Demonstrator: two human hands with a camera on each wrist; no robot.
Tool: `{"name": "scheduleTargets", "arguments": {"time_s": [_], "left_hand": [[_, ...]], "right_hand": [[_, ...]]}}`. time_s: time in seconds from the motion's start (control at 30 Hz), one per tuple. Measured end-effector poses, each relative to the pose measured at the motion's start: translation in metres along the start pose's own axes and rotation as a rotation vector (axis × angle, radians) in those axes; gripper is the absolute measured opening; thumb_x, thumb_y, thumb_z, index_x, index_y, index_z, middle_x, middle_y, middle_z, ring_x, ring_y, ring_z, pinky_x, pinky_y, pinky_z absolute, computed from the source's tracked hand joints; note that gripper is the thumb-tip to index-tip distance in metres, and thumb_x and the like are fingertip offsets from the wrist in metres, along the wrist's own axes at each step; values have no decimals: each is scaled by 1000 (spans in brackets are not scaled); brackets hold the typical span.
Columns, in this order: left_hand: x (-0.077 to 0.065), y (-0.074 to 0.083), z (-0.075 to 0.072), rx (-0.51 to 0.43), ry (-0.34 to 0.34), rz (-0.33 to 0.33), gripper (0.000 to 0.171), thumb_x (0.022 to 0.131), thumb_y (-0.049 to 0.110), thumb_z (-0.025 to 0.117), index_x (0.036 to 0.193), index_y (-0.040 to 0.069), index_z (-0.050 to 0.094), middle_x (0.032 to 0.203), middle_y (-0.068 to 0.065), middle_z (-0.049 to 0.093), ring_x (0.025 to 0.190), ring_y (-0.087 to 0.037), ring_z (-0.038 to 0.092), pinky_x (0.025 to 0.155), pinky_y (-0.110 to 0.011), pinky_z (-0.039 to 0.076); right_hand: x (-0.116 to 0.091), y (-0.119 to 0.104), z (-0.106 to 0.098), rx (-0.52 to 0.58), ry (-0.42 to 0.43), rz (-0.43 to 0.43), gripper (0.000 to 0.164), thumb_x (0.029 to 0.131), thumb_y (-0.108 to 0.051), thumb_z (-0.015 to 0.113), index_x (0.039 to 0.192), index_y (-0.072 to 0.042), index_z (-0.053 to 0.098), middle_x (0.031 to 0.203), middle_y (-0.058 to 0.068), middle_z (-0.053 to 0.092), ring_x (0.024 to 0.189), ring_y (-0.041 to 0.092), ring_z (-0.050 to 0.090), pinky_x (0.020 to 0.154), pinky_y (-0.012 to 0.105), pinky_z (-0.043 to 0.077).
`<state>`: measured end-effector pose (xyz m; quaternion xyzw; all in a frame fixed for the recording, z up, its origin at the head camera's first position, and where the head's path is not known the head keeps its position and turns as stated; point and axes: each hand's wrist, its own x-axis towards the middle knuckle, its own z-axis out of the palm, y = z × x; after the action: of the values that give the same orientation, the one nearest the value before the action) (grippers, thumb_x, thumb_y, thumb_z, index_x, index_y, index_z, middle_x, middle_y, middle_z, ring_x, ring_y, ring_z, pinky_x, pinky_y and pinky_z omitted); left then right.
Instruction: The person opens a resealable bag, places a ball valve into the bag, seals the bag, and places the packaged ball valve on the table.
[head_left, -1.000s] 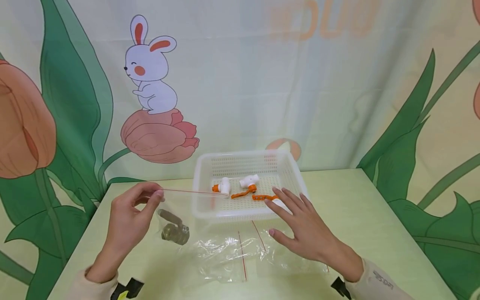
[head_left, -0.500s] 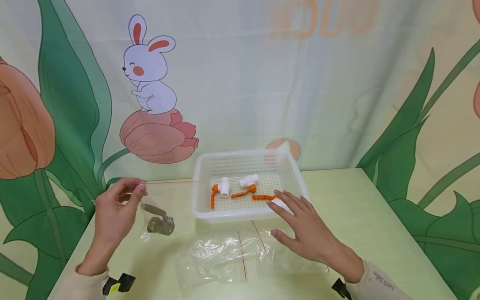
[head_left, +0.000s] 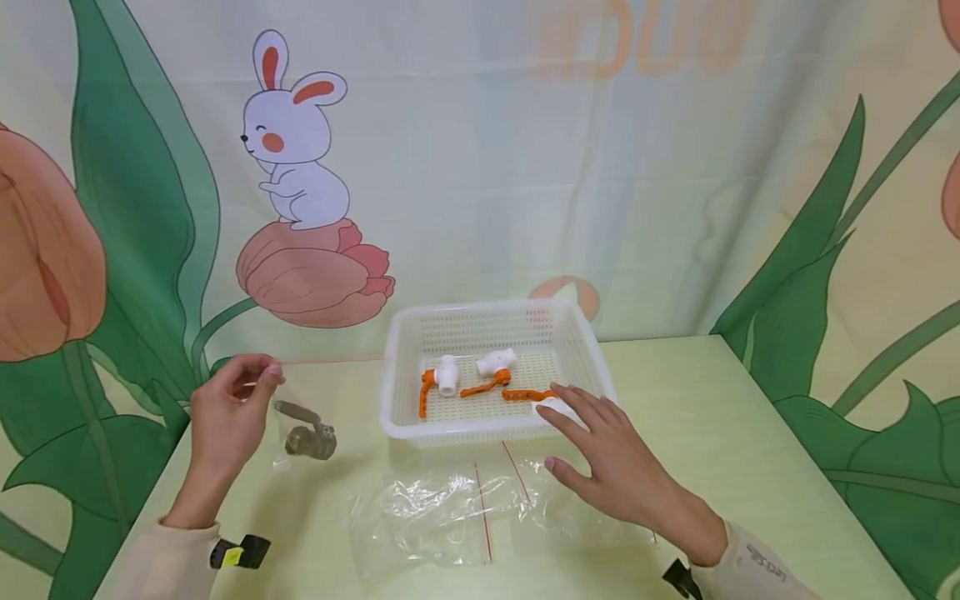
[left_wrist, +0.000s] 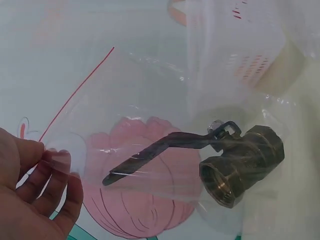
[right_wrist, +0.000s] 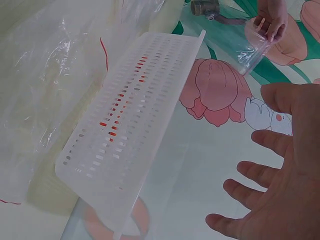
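Place: indoor table station; home, shop or workshop, I cannot tell which. Wall: a hanging cloth point(head_left: 465, 192) in soft folds, nursery-like in pattern, printed with oversized tulips point(head_left: 315, 275), green leaves point(head_left: 135, 167) and a white rabbit point(head_left: 296, 137); faint orange lettering point(head_left: 647, 37), upper right. Worktop point(head_left: 690, 408): pale yellow-green, far edge backed by the cloth. Hardware, plumbing kind: orange-handled white plastic valves point(head_left: 447, 375) in a white perforated basket point(head_left: 450, 433), middle of the far edge; one metal valve point(left_wrist: 250, 160), in a clear bag point(left_wrist: 150, 100), towards the left edge. Sundries: loose red-lined bags point(head_left: 427, 508), nearer side, before the basket.
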<state>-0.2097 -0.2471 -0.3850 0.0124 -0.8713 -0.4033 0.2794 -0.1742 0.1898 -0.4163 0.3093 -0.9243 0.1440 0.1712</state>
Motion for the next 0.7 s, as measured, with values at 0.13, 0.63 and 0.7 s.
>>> {"name": "scheduleTargets", "arguments": {"time_s": [0.13,0.63,0.7], "left_hand": [[-1,-17,0,51,-59,50,22,92,27,56,103,10,64,93,-6,68,82,17,47,74,-5,40],[-20,-50,-12,42,-277,34,22,93,32,54,102,13,62,95,-3,64,85,14,52,75,-3,41],[-24,-49,-14,39,-315,37,21,93,31,55,101,14,62,92,-2,65,83,12,54,76,-5,41]], "right_hand": [[0,1,0,6,-12,1,56,89,-42,56,141,-27,38,152,1,30,138,25,30,109,50,26],[2,2,0,26,-3,-13,53,89,-39,57,139,-25,41,150,0,32,135,23,36,108,45,28],[2,2,0,28,-4,-13,53,89,-38,57,138,-25,42,149,0,33,134,23,36,108,45,28]]}}
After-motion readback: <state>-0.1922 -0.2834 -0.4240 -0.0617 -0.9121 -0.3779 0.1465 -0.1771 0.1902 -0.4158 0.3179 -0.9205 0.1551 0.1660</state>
